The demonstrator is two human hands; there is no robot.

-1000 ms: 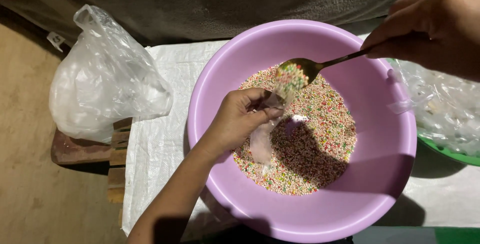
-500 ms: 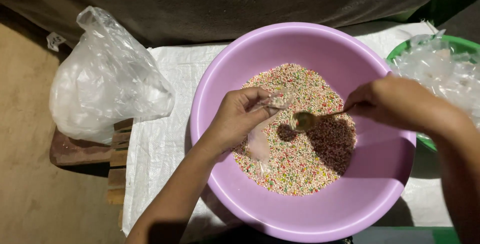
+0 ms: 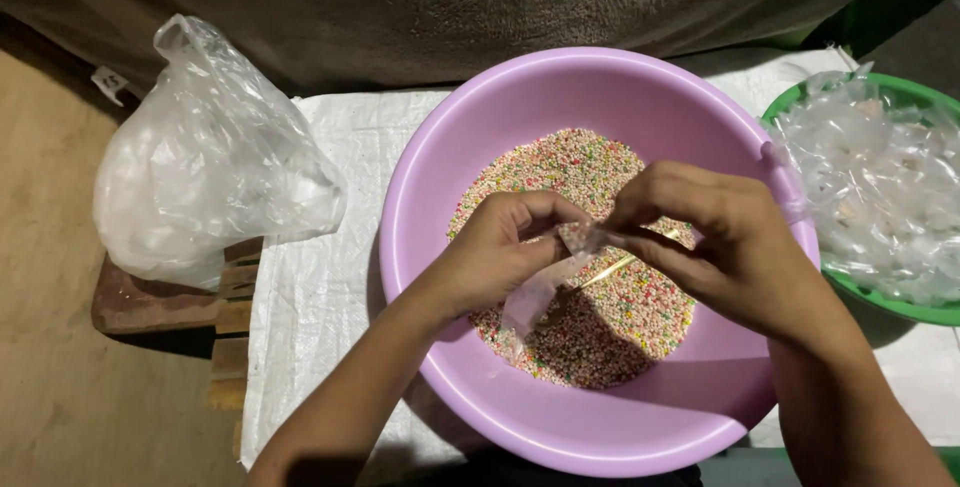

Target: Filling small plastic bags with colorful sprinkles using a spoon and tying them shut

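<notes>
Plastic pouch (image 3: 535, 297) between both pinching hands

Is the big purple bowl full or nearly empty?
Partly full. Colourful beads cover only the bottom of the purple bowl; its walls rise bare above them.

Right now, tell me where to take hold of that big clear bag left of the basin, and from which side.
Probably at the gathered neck of the big clear plastic bag, coming from above. The bag stands puffed and rounded on the wooden stool, so its sides offer little to pinch, while the top narrows into a bunched tip with nothing near it.
</notes>
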